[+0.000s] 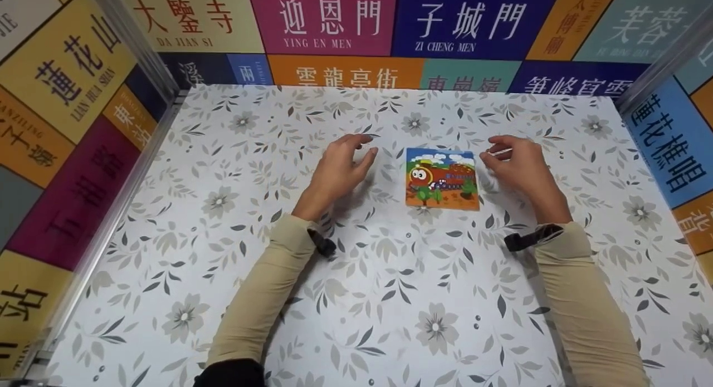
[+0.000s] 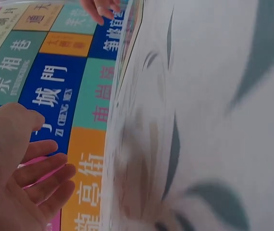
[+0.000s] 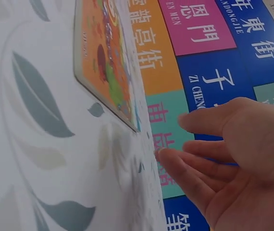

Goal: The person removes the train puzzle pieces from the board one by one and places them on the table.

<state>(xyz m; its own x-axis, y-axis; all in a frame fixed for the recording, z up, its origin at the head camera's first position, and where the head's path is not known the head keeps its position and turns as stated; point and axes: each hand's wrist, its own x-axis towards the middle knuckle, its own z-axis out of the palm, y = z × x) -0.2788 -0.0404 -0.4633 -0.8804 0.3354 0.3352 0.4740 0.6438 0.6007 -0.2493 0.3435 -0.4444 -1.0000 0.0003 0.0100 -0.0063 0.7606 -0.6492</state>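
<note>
A square picture board (image 1: 443, 179) with a cartoon train lies flat on the table, between the two hands in the head view. To its left, my left hand (image 1: 343, 167) is held with fingers loosely bent and a gap between thumb and fingertips; nothing is in it. Just off the board's right edge, my right hand (image 1: 515, 161) has its fingers relaxed and holds nothing. The right wrist view shows the board's thin edge and orange corner (image 3: 101, 53), apart from the relaxed right hand (image 3: 242, 163). In the left wrist view, the left hand's (image 2: 26, 168) fingers are spread loosely.
A white cloth with grey leaves and flowers (image 1: 434, 328) covers the table (image 1: 356, 298). Colourful panels with large characters (image 1: 323, 19) stand along the back and both sides. Both wrists carry black straps (image 1: 523, 239) over beige sleeves.
</note>
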